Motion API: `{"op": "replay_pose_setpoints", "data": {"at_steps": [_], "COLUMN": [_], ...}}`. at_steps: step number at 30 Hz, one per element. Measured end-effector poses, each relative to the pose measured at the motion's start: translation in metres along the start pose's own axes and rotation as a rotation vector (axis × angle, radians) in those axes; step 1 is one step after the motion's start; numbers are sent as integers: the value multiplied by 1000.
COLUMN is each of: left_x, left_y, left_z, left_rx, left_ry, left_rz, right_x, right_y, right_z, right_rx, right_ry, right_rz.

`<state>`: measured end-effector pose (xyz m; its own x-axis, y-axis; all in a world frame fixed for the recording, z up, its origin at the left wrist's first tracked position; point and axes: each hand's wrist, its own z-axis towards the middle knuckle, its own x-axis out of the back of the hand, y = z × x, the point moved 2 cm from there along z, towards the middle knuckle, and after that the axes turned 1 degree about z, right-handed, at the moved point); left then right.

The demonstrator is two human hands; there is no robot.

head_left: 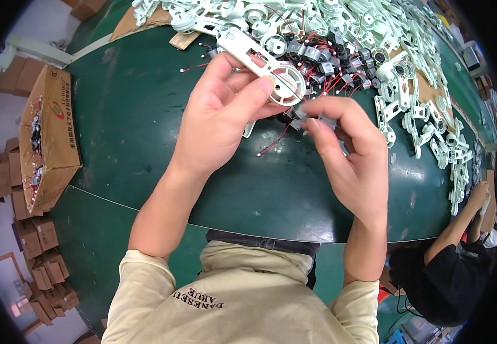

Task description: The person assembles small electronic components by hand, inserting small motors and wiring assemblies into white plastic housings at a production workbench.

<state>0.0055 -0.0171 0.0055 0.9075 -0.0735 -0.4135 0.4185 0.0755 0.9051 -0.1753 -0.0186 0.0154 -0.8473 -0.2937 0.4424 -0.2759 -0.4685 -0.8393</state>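
My left hand (219, 109) is closed round a pale green plastic housing (248, 51) with a long slotted handle and a round, spoked end. The thumb presses on the housing beside the round part. A thin wire lies across the spokes. Just right of that end, my right hand (351, 143) has its thumb and index finger curled together. Small grey and dark parts (295, 118) show at its fingertips. What exactly the fingers hold is unclear. Beneath the hands, a red-and-black wire with a small white plug (260, 153) lies on the dark green table (248, 189).
Beyond my hands is a pile of small grey motors with red wires (323, 60). Many pale green housings (363, 23) are heaped behind it and down the right. A cardboard box (59, 126) of wired parts stands at left. Another person (449, 275) works at far right.
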Motion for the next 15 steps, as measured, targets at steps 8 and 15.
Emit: {"op": "replay_pose_setpoints", "data": {"at_steps": [8,15], "left_x": [1,2], "left_y": [1,2], "left_z": [1,1], "left_rx": [-17,-79], "left_ry": [22,15], "left_rz": [12,24], "right_x": [-5,2], "right_y": [-4,0], "right_z": [-2,2], "right_rx": [-68,-8], "right_ry": [24,220], "right_rz": [154,-90]}}
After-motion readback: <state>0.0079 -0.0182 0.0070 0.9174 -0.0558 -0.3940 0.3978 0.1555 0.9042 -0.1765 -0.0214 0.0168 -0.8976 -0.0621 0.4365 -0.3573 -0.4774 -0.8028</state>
